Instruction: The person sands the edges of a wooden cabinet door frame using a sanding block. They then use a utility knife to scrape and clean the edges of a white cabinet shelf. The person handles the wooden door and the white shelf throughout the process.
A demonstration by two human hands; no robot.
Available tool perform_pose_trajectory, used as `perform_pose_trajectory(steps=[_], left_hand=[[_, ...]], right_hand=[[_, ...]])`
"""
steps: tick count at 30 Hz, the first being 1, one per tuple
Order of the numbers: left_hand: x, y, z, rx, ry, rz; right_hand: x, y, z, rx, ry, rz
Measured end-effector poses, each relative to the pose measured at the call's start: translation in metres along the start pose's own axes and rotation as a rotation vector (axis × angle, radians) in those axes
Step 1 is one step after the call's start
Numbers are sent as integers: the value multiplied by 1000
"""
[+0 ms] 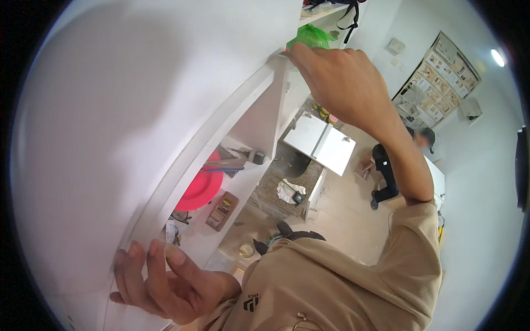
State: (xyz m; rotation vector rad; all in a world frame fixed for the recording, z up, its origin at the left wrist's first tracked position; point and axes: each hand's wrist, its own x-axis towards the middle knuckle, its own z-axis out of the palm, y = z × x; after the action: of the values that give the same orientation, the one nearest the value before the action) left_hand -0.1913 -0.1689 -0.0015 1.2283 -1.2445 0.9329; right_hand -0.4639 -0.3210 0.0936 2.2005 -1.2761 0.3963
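Observation:
A long pale edge [187, 160] runs diagonally along the front of a white cabinet, beside a large white panel [127, 110]. At its upper end, my right hand [348, 83] is closed, with its thumb and fingertips brought together at the edge. What lies between them, if anything, is too small to make out. Down at the lower end is my left hand [171, 281], palm turned up, its fingers loosely bent and apart. The left fingertips are close to the edge; I cannot tell whether they touch it.
A shelf beside the edge holds a red round basin [201, 190], a brown box [222, 211] and several tools. Below, a stone countertop [265, 190] has a sink [292, 161], white cloth [291, 191] and white boards [320, 140]. A green bag [312, 37] lies above. Another person [386, 171] sits farther off.

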Motion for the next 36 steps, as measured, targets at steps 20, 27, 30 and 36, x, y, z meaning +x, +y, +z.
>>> perform_pose_trajectory(steps=[20,27,30,36], left_hand=[[-15,-24,22,244,38,142],[-12,-24,25,259,59,184],[-11,-21,26,211,56,148],[-10,-26,24,246,53,199]], right_hand=[[-13,-38,-26,128,-111,-15],[2,-8,-10,45,-93,82],[-6,-24,-16,109,-52,-7],[-3,-7,-8,73,-15,12]])
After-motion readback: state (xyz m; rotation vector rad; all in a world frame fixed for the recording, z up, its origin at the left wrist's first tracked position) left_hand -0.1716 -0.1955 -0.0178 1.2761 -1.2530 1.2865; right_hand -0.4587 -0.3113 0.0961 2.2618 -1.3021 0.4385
